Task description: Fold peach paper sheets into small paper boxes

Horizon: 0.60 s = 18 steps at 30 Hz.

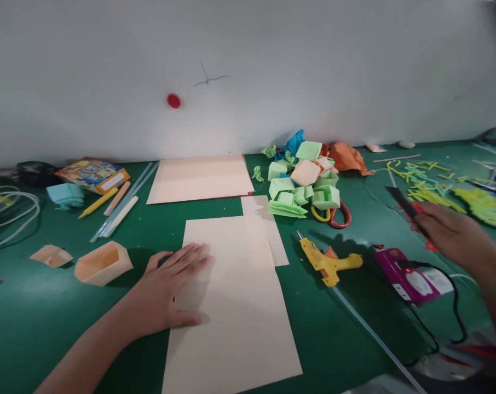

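Note:
My left hand [172, 287] rests with its fingers spread on the left part of a large pale cream sheet of paper [240, 306]. A smaller cream piece [277, 241] lies partly beneath that sheet at its upper right. Off to the right, my right hand [447, 227] is closed around a dark, flat, narrow strip [406, 205], raised over the table; its exact kind is unclear. Red bits [431, 245] show just under that hand. Left of my left hand sit an open folded-paper box [103, 265] and a small folded paper piece [51, 255].
A yellow glue gun [328, 260] with a long stick lies near a purple power box [414, 276] and its black cable. Behind are scissors [341, 215], a heap of green paper boxes [303, 189], yellow-green strips [431, 180], a stack of cream sheets [199, 178], and pens [98, 202].

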Motion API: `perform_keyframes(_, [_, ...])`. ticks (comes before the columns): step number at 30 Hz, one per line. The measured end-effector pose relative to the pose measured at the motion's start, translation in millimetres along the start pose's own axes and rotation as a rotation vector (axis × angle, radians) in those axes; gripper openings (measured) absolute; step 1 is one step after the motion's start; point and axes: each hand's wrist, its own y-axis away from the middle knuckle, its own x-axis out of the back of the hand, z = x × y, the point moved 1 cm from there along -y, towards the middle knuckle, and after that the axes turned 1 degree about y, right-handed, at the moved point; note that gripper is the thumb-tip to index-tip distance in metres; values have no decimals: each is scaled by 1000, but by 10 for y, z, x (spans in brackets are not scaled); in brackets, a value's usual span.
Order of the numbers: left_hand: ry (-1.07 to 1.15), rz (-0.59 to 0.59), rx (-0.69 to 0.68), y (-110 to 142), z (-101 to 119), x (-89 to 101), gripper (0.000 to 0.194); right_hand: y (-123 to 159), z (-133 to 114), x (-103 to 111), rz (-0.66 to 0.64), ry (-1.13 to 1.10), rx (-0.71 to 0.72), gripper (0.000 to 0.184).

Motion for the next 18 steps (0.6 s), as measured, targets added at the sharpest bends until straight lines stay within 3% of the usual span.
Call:
perform_keyframes(2, [12,-7,47,14,-28,-11,101,191,-167,45,71,-50,-23,38])
perform_keyframes(5, [26,24,118,49,-89,-12,94,530,-687,-43,10,-134,109,46])
perform_keyframes(8, [10,59,127,95,-144,-21,93,882,-1413,-238,-199,-129,337,51])
perform_keyframes(12, [15,67,117,143,-158,-53,93,1236,-2294,-518,-517,-137,768,51])
perform_keyframes(15, [47,13,136,157,-135,-55,92,1339,-2689,-718,-603,-107,937,53])
perform_keyframes(18, [69,-25,141,170,-112,-44,96,1364,-2911,-884,-616,-88,1040,52])
